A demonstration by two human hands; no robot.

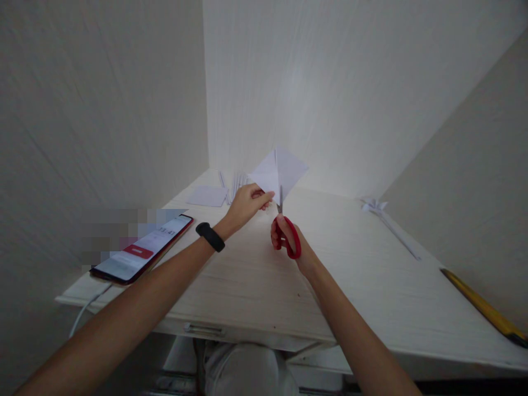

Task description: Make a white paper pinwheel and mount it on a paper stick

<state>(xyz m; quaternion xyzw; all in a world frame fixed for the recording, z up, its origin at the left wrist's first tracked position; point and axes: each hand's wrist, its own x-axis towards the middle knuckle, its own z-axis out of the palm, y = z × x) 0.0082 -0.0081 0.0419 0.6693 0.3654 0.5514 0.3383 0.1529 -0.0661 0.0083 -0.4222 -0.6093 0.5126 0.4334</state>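
My left hand (251, 201) pinches the lower left edge of a white square of paper (295, 168), which is raised above the table with one corner pointing down. A crease or slit runs up through its middle. In my right hand (284, 236) are red-handled scissors (295, 242), my fingers through the loops. Their blades point away from me and meet the paper at its lower corner; part of the blades is hidden against the sheet. A black band (210, 237) is around my left wrist.
On the white table (350, 286) a phone (144, 247) with a cable (88, 305) lies at left. Behind my left hand are a sheet of paper (207, 196) and thin paper strips (239, 181). A paper pinwheel-like piece on a stick (391, 228) and a yellow cutter (478, 302) lie at right. Walls close in the back and sides.
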